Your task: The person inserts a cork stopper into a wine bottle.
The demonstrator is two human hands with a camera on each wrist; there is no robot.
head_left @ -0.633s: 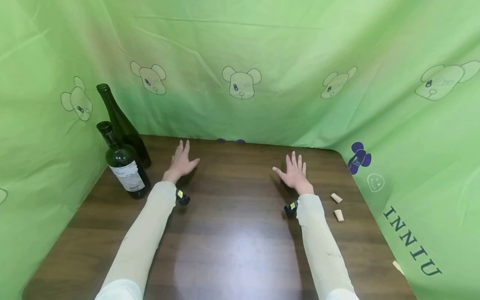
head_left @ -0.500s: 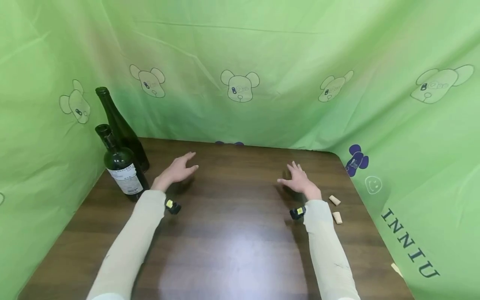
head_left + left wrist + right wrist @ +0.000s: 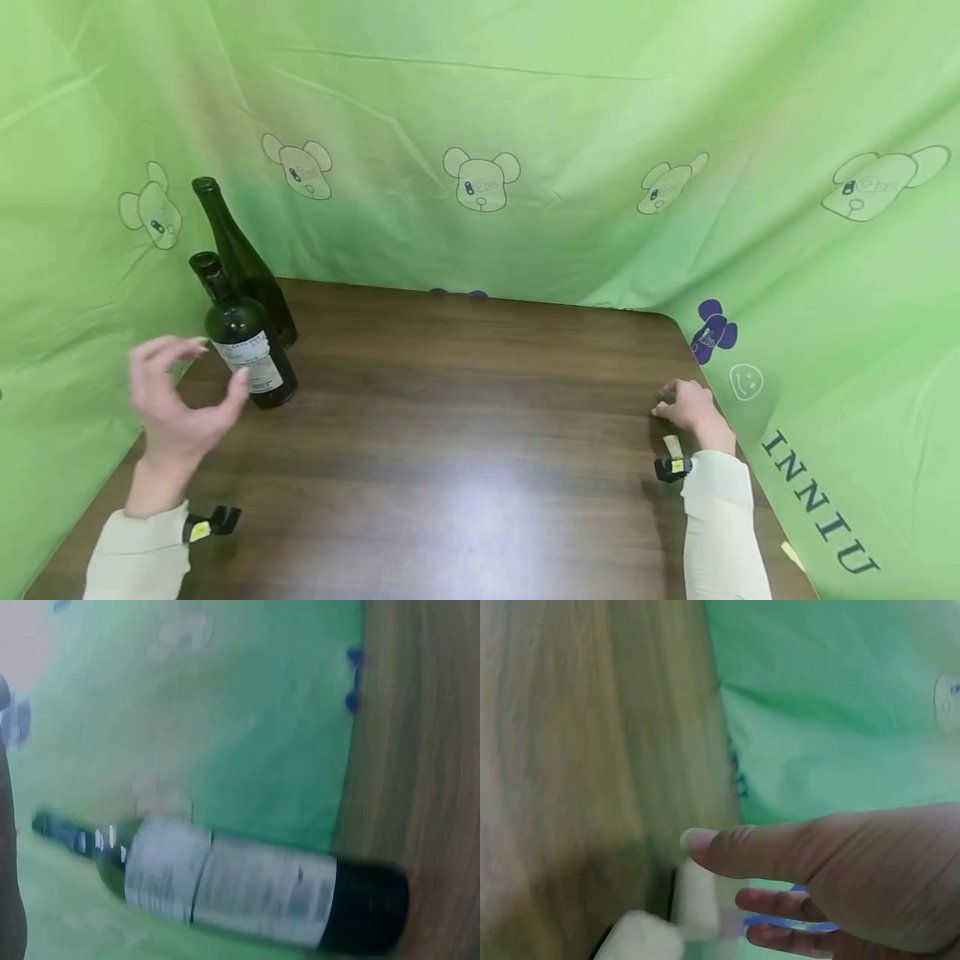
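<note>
We're holding thumbs off fingers — left hand (image 3: 176, 412) by nine o'clock's labelled bottle (image 3: 255, 346), likely heavy — grip mid-body; right hand (image 3: 693, 412) at four.

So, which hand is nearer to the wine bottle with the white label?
The left hand: it is close to the labelled wine bottle, partly overlapping it in the head view. The right hand is far from it, across the table, by the corks.
</note>
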